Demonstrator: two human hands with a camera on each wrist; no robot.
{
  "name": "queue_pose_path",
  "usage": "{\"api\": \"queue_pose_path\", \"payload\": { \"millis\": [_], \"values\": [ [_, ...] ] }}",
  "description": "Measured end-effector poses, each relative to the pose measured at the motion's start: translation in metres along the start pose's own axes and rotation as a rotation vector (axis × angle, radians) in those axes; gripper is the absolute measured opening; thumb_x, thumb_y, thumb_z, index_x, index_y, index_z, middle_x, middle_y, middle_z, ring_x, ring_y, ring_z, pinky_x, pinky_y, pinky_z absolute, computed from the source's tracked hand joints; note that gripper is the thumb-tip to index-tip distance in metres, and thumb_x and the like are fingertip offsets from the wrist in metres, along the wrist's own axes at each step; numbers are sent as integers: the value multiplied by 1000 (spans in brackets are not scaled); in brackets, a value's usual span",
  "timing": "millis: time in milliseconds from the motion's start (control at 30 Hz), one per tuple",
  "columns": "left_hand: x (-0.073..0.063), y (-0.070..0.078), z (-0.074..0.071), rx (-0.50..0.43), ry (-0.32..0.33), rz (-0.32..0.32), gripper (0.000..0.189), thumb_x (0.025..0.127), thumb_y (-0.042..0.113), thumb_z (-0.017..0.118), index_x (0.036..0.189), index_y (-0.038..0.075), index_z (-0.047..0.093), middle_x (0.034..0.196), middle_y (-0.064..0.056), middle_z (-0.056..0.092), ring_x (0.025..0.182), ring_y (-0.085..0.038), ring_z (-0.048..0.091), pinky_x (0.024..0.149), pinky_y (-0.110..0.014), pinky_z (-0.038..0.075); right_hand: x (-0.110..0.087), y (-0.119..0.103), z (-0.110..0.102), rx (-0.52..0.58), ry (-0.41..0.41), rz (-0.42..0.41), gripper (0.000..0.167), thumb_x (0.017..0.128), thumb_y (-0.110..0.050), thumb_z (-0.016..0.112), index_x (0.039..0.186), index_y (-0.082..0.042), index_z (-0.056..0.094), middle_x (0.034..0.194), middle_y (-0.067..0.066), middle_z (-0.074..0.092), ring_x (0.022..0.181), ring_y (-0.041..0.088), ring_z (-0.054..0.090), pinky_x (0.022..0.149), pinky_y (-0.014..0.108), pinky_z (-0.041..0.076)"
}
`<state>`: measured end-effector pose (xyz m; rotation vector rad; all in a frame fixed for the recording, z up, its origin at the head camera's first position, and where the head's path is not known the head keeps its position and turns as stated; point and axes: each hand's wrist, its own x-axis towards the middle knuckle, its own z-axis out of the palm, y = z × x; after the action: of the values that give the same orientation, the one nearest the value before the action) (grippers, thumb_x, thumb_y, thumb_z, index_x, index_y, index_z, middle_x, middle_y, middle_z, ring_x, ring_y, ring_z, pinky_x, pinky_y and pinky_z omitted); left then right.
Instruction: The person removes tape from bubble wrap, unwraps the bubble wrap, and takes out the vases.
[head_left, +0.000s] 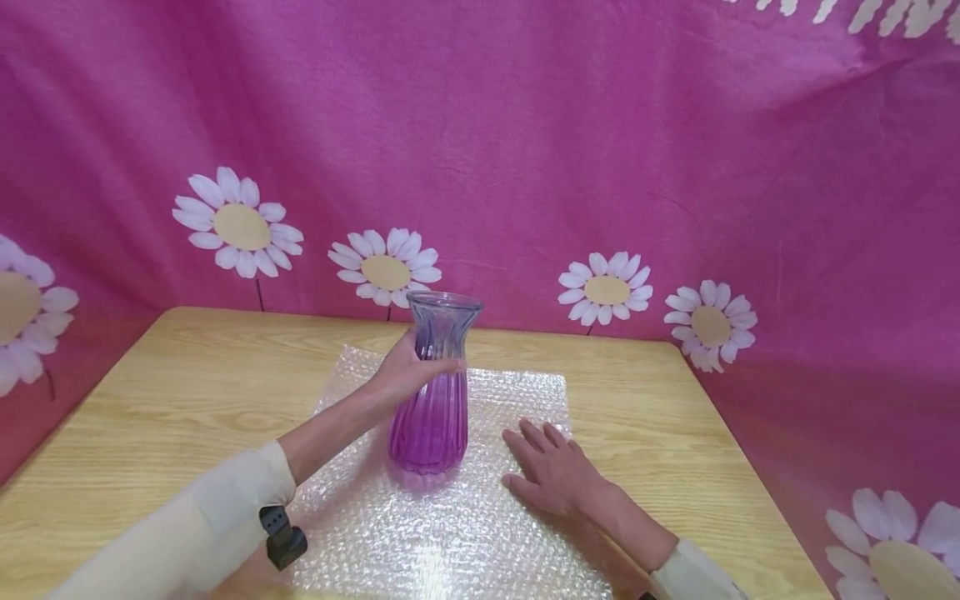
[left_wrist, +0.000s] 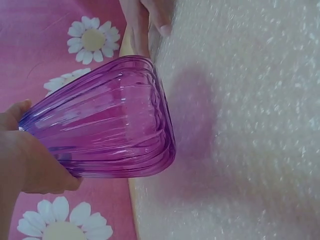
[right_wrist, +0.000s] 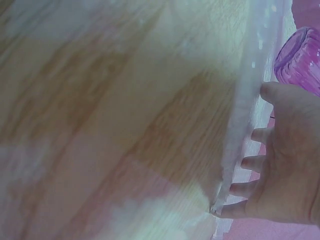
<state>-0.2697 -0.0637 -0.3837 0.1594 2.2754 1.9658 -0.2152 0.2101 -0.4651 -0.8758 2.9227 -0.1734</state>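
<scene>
A ribbed glass vase (head_left: 429, 425), clear at the rim and purple toward the base, stands out over a sheet of bubble wrap (head_left: 375, 533). My left hand (head_left: 407, 367) grips it around the upper part, thumb across the front. In the left wrist view a gap shows between the vase's base (left_wrist: 162, 112) and the wrap, with a pinkish shadow below. Toward the sheet's right edge, my right hand (head_left: 553, 471) rests palm down with its fingers spread. The right wrist view shows those fingertips (right_wrist: 247, 162) touching the wrap's edge.
Under the wrap is a light wooden table (head_left: 150, 400), its far edge close to a pink cloth (head_left: 510, 167) printed with white daisies. The cloth also hangs along the left and right sides. A small black device (head_left: 283, 537) sits at my left wrist.
</scene>
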Motion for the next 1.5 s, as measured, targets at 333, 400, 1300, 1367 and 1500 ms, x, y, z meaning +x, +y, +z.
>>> {"api": "queue_pose_path", "payload": {
  "millis": [333,400,1300,1367,1500],
  "values": [
    [11,0,-4,37,28,6,83,81,25,81,148,6,36,142,-20,51,130,-39,48,110,-57,36,-1,0,0,2,-23,26,68,101,-53,44,155,-12,37,158,21,30,139,51,29,105,70,33],
    [14,1,-5,41,40,6,84,81,25,82,148,7,35,142,-20,51,131,-38,47,111,-55,36,-1,1,1,3,-23,27,68,102,-53,43,155,-12,37,158,21,30,139,51,29,105,70,33],
    [52,2,-19,24,147,97,84,81,16,84,147,3,33,139,-22,52,132,-36,47,114,-46,34,1,6,7,0,28,-16,69,101,-53,44,155,-11,37,157,21,31,138,52,30,103,72,33],
    [54,2,-19,26,150,93,87,81,17,84,148,3,31,140,-22,51,133,-36,46,115,-46,33,1,6,7,-6,27,-17,69,101,-54,43,155,-12,36,158,21,31,139,52,30,103,72,33],
    [59,3,-20,0,153,112,90,81,14,83,151,2,27,143,-22,48,135,-35,44,116,-45,31,0,3,2,7,3,-6,68,102,-53,44,155,-11,37,157,22,31,139,52,29,104,72,33]
  ]
}}
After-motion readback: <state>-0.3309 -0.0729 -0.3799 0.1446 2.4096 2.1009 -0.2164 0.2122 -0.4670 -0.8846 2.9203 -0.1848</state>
